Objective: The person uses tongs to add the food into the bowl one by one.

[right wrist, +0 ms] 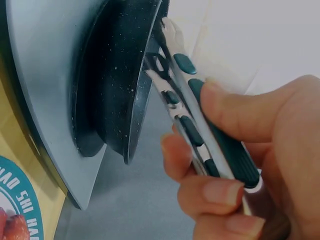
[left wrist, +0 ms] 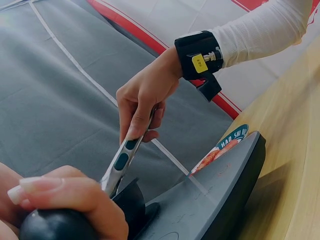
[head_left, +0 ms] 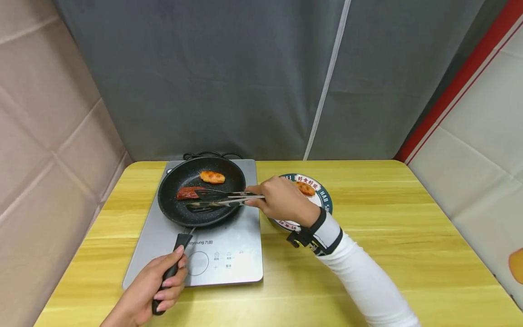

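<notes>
A black speckled frying pan [head_left: 180,178] sits on a silver induction cooker. My left hand [head_left: 152,282] grips the pan's black handle [head_left: 169,273]. Metal tongs [right wrist: 226,145] with dark green grips and black slotted heads are held in my right hand [head_left: 283,200], their heads inside the pan. Right beside those heads lies a dark red piece of meat [head_left: 187,193]; whether they touch it I cannot tell. Farther back in the pan is an orange-brown piece of meat [head_left: 212,177]. My right hand partly covers a patterned plate [head_left: 326,200] bearing browned meat [head_left: 305,188].
The induction cooker [head_left: 233,240] stands on the left part of a yellow wooden table [head_left: 388,231]. Its black cord [head_left: 212,154] lies behind the pan. A grey curtain [head_left: 229,81] hangs at the back, with light fabric walls [head_left: 49,150] on both sides.
</notes>
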A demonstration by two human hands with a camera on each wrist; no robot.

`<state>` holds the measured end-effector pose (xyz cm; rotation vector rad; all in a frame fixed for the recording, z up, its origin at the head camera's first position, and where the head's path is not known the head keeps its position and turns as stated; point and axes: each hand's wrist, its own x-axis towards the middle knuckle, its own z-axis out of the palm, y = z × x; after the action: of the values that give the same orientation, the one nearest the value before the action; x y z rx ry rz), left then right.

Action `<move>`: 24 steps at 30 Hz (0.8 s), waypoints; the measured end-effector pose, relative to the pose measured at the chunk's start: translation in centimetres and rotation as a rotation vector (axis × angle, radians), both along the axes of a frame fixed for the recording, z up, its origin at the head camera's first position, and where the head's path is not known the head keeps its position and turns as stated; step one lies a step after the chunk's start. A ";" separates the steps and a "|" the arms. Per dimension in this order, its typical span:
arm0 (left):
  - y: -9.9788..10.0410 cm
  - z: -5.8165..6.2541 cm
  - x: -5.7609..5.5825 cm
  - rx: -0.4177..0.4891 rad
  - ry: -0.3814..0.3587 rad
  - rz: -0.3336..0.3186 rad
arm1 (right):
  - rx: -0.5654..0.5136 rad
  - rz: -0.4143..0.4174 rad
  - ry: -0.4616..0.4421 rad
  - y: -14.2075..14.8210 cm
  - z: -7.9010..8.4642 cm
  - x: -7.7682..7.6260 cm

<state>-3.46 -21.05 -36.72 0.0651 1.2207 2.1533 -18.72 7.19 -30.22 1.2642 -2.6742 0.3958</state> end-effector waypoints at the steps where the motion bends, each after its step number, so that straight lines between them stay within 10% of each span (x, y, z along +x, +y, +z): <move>1: 0.0 0.0 0.0 -0.007 0.001 0.001 | 0.013 -0.008 0.004 -0.1 -0.1 0.0; 24: 0.2 0.1 -0.1 -0.032 -0.003 -0.003 | 0.035 -0.156 0.049 -2.5 -1.3 -1.1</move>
<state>-3.61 -20.84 -36.66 0.0503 1.2520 2.1305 -19.84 4.70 -31.48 1.0507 -2.7248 0.2941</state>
